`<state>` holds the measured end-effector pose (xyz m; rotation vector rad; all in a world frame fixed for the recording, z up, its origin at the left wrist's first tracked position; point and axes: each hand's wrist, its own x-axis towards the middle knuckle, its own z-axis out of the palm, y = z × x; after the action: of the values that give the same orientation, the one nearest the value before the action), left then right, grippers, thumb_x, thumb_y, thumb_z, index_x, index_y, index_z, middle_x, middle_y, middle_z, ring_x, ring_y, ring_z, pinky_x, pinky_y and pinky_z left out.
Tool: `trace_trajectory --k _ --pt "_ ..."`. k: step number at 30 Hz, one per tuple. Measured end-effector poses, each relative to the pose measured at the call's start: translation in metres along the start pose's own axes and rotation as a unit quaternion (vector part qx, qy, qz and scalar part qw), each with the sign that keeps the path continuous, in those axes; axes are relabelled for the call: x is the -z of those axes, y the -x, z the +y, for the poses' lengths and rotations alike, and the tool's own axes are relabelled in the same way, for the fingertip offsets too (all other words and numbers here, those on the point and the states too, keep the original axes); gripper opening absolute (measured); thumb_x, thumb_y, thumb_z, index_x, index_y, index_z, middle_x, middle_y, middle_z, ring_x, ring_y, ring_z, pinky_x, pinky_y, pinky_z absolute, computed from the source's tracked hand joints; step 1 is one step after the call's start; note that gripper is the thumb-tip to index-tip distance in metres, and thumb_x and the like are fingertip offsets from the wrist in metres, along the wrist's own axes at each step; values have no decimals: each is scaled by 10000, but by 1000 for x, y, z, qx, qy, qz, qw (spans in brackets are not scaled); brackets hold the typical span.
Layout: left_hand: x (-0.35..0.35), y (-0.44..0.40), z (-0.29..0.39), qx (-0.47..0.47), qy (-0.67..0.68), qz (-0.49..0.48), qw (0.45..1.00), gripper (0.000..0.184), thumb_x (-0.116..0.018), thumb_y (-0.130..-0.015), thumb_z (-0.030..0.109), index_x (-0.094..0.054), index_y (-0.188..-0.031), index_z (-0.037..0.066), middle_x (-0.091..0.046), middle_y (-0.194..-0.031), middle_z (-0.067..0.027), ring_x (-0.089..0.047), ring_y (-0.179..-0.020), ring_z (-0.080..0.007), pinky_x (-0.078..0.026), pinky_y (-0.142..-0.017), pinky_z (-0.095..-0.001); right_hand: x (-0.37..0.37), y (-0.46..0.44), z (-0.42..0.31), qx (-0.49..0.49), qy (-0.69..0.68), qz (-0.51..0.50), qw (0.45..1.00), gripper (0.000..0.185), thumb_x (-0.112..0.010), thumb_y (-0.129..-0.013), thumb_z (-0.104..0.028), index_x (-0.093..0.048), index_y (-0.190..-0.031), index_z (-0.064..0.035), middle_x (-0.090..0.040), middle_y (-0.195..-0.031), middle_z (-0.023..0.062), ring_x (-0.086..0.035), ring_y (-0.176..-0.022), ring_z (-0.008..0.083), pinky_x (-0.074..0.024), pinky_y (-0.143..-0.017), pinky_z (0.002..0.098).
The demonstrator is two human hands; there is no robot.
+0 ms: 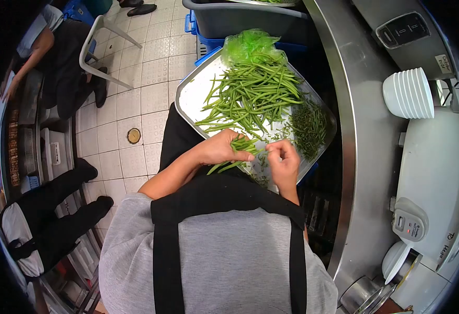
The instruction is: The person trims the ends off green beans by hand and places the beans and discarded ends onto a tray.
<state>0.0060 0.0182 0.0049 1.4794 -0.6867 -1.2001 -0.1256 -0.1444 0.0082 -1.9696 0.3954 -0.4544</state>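
My left hand [221,148] is wrapped round a small bunch of green beans [244,145], whose ends stick out on both sides of the fingers. Just to its right, my right hand [283,156] is closed in a pinch near the bean tips; what it holds, if anything, is too small to make out. Both hands are over the near part of a metal tray [192,94]. A big pile of loose green beans [255,89] covers its middle, with a heap of dark green trimmings [309,128] at the right. A green plastic bag [248,44] lies at the far edge.
A grey tub [250,23] stands beyond the tray. Along the right runs a steel counter [368,172] with stacked white bowls [408,94]. A chair [96,52] stands at upper left. Two other people [57,206] [70,63] are at the left.
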Motion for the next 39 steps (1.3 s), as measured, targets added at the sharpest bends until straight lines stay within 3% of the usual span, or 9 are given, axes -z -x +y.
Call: trace_trajectory --k 3,6,10,15,18,21,27,33,39 --pt "-3 -1 -8 -58 -32 30 997 278 -762 -804 216 -659 -926 -11 -627 -736 -19 -530 -655 -92 -457 -636 -275 11 -4 12 -117 -176 8 977 54 -553 -917 -30 -601 -901 -11 -563 -746 -25 -475 -618 32 -388 -553 195" --pt "-7 -4 -11 22 65 110 992 258 -755 -816 222 -653 -925 11 -585 -676 2 -491 -592 -74 -427 -564 -259 9 -4 7 -127 -137 -27 982 75 -558 -908 -22 -610 -961 -10 -552 -749 -26 -478 -630 36 -390 -566 195" --pt "-2 -10 -17 -8 57 117 991 190 -735 -839 175 -651 -936 36 -580 -670 40 -484 -568 -42 -399 -521 -226 -5 2 6 -109 -122 -91 982 202 -592 -878 -20 -605 -1079 -15 -544 -795 -19 -495 -672 58 -415 -595 215" --pt "-5 -11 -20 -38 69 127 989 194 -740 -836 176 -648 -929 34 -578 -672 38 -484 -566 -42 -395 -516 -218 -11 1 -7 -40 14 -193 980 246 -728 -800 -154 -635 -961 8 -578 -805 85 -548 -636 171 -462 -602 293" --pt "-5 -7 -9 -18 76 153 985 197 -741 -836 181 -643 -919 32 -581 -681 36 -488 -567 -42 -399 -517 -215 -11 0 -7 -33 20 -178 983 195 -709 -813 -145 -630 -908 6 -572 -752 79 -546 -621 176 -452 -591 299" --pt "-1 -8 -10 -14 77 167 983 208 -742 -835 187 -643 -928 30 -590 -695 30 -494 -572 -41 -404 -518 -214 -5 -1 -4 -93 62 -182 977 156 -681 -829 -134 -629 -883 4 -573 -711 75 -548 -623 179 -442 -582 302" --pt "-2 -11 -17 -15 78 168 983 235 -748 -830 193 -642 -955 25 -624 -756 12 -521 -609 -48 -433 -546 -215 -10 2 -7 -120 17 -176 977 116 -634 -842 -105 -632 -893 -2 -580 -712 91 -555 -641 193 -448 -607 311" --pt "-2 -10 -12 -28 108 171 979 250 -747 -829 184 -631 -974 15 -636 -815 12 -540 -667 -48 -452 -584 -212 -9 1 -7 -40 79 -226 970 101 -607 -835 -81 -636 -899 -9 -609 -759 127 -614 -699 275 -482 -663 353" --pt "-1 -9 -13 -27 127 170 977 227 -735 -837 172 -626 -970 23 -620 -799 18 -532 -668 -53 -445 -591 -215 -8 2 -7 -72 80 -233 966 101 -593 -845 -86 -638 -898 -12 -631 -800 137 -627 -725 294 -487 -674 357"
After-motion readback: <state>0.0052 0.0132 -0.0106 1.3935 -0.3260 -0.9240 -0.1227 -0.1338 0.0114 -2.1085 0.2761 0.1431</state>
